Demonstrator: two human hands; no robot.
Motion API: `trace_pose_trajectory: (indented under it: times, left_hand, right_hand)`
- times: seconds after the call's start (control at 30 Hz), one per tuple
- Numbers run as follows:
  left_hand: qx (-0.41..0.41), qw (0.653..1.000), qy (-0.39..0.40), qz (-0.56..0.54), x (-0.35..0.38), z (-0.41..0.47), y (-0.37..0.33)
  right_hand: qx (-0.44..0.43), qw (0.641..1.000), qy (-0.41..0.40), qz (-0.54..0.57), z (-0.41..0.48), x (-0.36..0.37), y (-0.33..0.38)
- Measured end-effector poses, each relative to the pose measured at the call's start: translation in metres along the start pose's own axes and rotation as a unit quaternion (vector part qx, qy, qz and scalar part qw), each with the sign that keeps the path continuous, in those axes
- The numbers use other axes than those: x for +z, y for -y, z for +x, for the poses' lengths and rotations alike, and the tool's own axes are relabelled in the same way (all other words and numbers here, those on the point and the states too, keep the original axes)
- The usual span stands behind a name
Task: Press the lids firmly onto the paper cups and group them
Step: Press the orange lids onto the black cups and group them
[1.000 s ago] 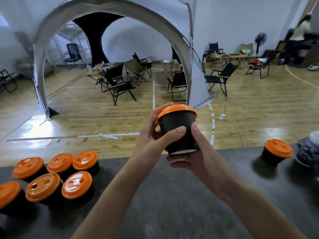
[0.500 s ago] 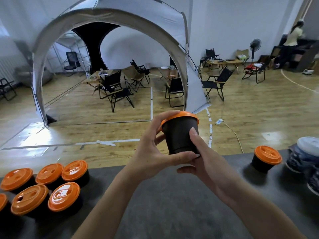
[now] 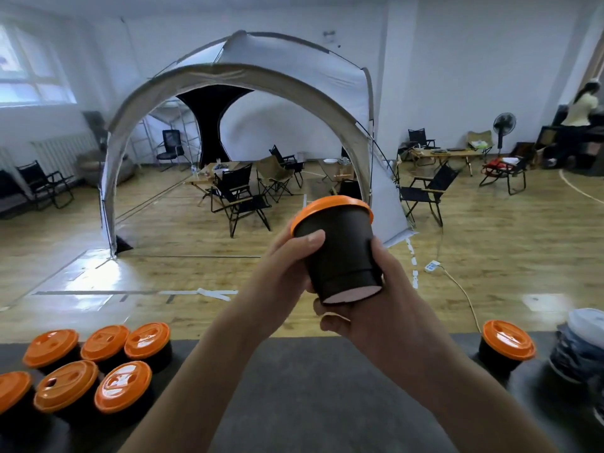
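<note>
At frame centre, lidded paper cup [image 3: 340, 253] held tilted in mid-air.
The left hand [image 3: 281, 273] and right hand [image 3: 385, 312] curl round its wall; likely light, crushable: grip near the stiffer rim.

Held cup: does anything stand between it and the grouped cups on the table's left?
Nothing visible. The left hand and right hand hold the held cup in the air; the table toward the grouped cups shows nothing on it. The lone cup stands far right, off that path.
</note>
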State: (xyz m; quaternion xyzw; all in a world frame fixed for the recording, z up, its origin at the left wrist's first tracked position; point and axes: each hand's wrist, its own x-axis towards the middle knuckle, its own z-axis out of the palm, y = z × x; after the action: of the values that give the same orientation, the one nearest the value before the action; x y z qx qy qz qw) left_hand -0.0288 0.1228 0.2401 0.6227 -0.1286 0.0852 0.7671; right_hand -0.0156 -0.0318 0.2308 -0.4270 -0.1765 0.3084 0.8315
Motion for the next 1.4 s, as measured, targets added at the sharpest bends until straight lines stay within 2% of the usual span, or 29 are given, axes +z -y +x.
trace_pose_trajectory:
  times: [0.07,0.2,0.27,0.37,0.43,0.5,0.57,0.63,0.7,0.8,0.83,0.9,0.97,1.03,1.13,1.33,1.4]
  left_hand:
    - [-0.033,0.999,0.013,-0.018,0.004,-0.003,-0.007]
    - [-0.069,0.997,-0.026,-0.021,0.01,-0.003,-0.013]
    - [-0.076,0.995,0.0,-0.058,0.01,-0.002,-0.017]
    - [-0.099,0.984,0.051,-0.138,0.017,-0.002,-0.018]
    - [-0.099,0.984,0.03,-0.144,0.021,0.001,-0.016]
    - [-0.103,0.982,0.053,-0.147,0.03,0.002,-0.017]
    - [-0.115,0.983,0.037,-0.136,0.036,0.0,-0.019]
    - [-0.116,0.984,0.032,-0.13,0.034,0.001,-0.016]
    - [-0.089,0.991,0.01,-0.095,0.03,0.008,-0.013]
    - [0.009,0.999,-0.039,0.027,0.024,0.016,-0.009]
    - [0.039,0.994,-0.059,0.083,0.023,0.017,-0.01]
    - [0.045,0.986,-0.065,0.146,0.023,0.02,-0.013]
    - [0.012,0.996,-0.029,0.089,0.023,0.02,-0.015]
    - [0.005,0.999,-0.025,0.043,0.021,0.02,-0.014]
    - [0.02,0.998,-0.036,0.047,0.023,0.02,-0.014]
    - [0.012,0.998,-0.049,0.028,0.027,0.017,-0.017]
    - [0.01,0.998,-0.048,0.034,0.027,0.016,-0.017]
  right_hand:
    - [0.024,0.999,0.029,0.018,-0.001,0.002,0.003]
    - [0.044,0.996,0.08,0.012,-0.003,0.002,0.005]
    - [0.047,0.994,0.087,0.052,-0.004,0.004,0.009]
    - [0.061,0.968,0.188,0.157,-0.005,0.007,0.013]
    - [0.057,0.962,0.202,0.176,-0.002,0.005,0.012]
    - [0.067,0.953,0.228,0.185,-0.001,0.0,0.01]
    - [0.081,0.948,0.245,0.189,-0.004,-0.005,0.01]
    - [0.089,0.954,0.221,0.181,-0.006,-0.009,0.011]
    - [0.082,0.975,0.149,0.143,-0.008,-0.008,0.015]
    - [0.041,0.998,0.037,0.022,-0.008,-0.011,0.024]
    - [0.023,0.999,0.017,-0.02,-0.008,-0.012,0.025]
    - [-0.005,0.997,-0.001,-0.081,-0.008,-0.014,0.027]
    - [-0.008,0.996,-0.001,-0.094,-0.01,-0.013,0.027]
    - [-0.004,0.995,0.013,-0.1,-0.014,-0.011,0.026]
    - [-0.014,0.992,0.025,-0.125,-0.018,-0.009,0.023]
    - [-0.038,0.986,-0.011,-0.164,-0.02,-0.008,0.018]
    - [-0.027,0.988,-0.003,-0.149,-0.021,-0.006,0.02]
